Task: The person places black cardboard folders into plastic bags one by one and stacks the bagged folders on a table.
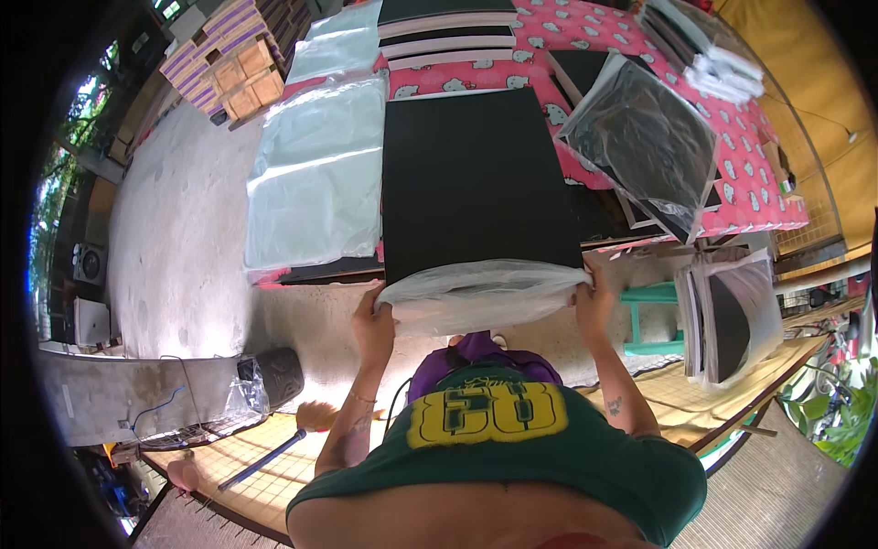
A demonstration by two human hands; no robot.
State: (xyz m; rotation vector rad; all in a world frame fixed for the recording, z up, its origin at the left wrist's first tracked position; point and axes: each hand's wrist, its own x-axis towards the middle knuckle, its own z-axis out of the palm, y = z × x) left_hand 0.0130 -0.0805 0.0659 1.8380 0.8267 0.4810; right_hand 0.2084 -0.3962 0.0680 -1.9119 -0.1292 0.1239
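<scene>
A large flat black panel (471,183) lies on the table, its near end reaching past the front edge. Over that near end sits the mouth of a clear plastic bag (476,306), which hangs toward me. My left hand (373,331) pinches the bag's left corner beside the panel. At the opposite corner, my right hand (593,297) grips the bag with curled fingers. Left of the panel, several flat plastic bags (315,178) are piled. To its right lies another black panel in clear plastic (645,137), turned at an angle over others.
A pink patterned cloth (750,188) covers the table. Black panels with pale edges (448,41) are stacked at the back. Wrapped panels (727,316) stand beside a green stool (649,320) on the right. Cardboard boxes (229,69) are piled far left; a broom (265,457) lies near left.
</scene>
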